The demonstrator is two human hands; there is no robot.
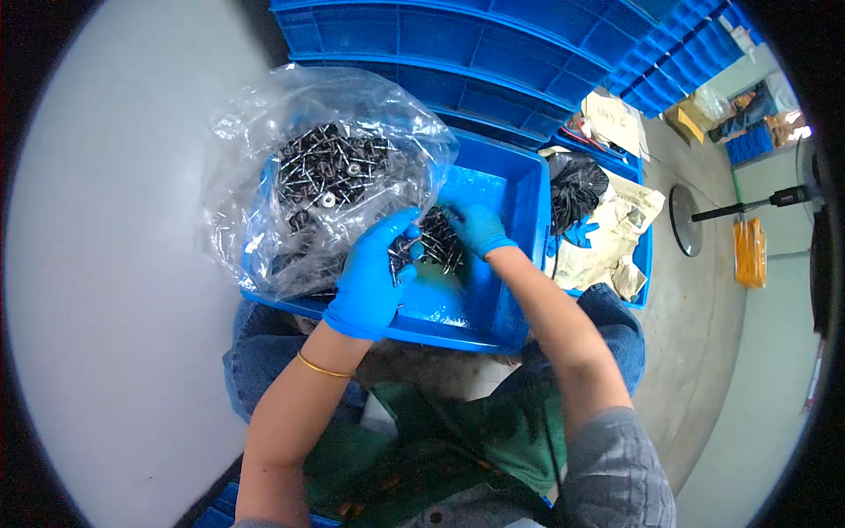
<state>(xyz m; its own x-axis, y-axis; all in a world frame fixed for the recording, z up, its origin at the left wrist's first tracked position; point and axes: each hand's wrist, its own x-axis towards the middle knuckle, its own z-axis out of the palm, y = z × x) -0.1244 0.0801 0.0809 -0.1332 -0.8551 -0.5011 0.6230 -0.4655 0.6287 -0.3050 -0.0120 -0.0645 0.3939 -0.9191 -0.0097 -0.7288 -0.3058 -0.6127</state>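
Observation:
A shallow blue tray [466, 330] sits over my lap. Inside it, on the left, lies an open clear plastic bag [246, 238] full of small black parts with thin silver pins [330, 163]. A smaller loose pile of these parts [443, 242] lies beside the bag, toward the middle of the tray. My left hand [365, 282], in a blue glove, is curled palm up around a few of the pinned parts next to the bag. My right hand [480, 229], also gloved, reaches into the loose pile with its fingers bent; its fingertips are partly hidden among the parts.
Stacked blue crates [440, 40] rise just beyond the tray. To the right, another blue bin holds a black plastic bag [576, 189], crumpled cream paper [620, 216] and a blue glove. A round black stand base [685, 220] is on the floor; a pale wall [114, 264] is on my left.

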